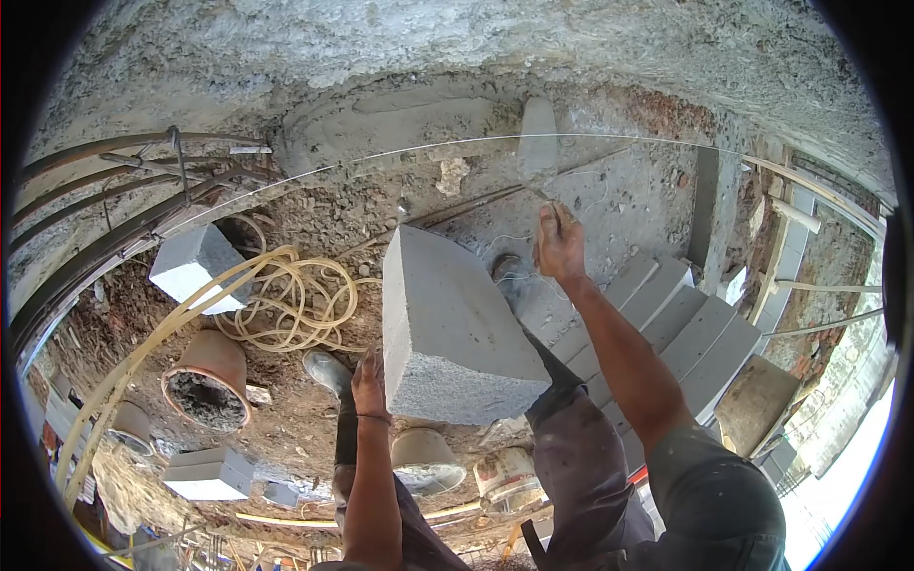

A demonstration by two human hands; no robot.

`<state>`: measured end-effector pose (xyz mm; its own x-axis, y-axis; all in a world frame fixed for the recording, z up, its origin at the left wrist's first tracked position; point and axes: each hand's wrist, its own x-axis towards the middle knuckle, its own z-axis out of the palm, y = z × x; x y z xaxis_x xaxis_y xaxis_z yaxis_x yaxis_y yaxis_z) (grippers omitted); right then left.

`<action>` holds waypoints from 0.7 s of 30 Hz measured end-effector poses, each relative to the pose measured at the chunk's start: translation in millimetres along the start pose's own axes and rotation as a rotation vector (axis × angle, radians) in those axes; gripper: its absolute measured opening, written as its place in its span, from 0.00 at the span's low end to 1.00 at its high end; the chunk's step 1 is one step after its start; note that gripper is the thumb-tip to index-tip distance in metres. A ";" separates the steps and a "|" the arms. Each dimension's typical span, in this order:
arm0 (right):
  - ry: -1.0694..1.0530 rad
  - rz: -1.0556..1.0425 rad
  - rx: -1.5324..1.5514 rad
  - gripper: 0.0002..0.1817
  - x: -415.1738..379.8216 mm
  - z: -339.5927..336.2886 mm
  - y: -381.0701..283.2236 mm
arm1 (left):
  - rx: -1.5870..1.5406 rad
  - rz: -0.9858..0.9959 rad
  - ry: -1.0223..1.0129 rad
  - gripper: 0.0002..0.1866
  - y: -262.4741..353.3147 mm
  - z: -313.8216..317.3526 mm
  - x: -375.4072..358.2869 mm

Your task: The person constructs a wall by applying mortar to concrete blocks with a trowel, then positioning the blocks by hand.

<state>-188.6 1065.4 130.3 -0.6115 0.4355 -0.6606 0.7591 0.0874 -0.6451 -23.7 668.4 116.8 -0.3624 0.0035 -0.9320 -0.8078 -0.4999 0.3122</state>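
A large grey block (457, 333) with a rough cut end is in front of my body, at the middle of the view. My left hand (369, 383) lies against its left side, fingers together on the block. Up and to the right, my right hand (559, 243) is closed around the handle of a trowel, whose flat grey blade (538, 138) points away from me over the mortar strip (409, 124) by the wall. A thin white string (428, 147) crosses the view beyond the block and over the blade.
Stacked grey blocks (666, 309) are on the right. A coiled yellow hose (305, 305), another block (202, 266) and a bucket of mortar (207, 381) lie to the left. Curved steel bars (105, 181) reach in at the upper left. More buckets (426, 462) are near my legs.
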 end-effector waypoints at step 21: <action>0.111 -0.763 -1.104 0.19 -1.5 -89.6 -10.3 | -0.046 -0.009 0.011 0.36 -6.5 -1.7 1.8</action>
<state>-175.5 1144.2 172.3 -0.9777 0.0199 -0.2092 0.0535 0.9862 -0.1564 -18.3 670.2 112.7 -0.3497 -0.0007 -0.9369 -0.7890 -0.5390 0.2949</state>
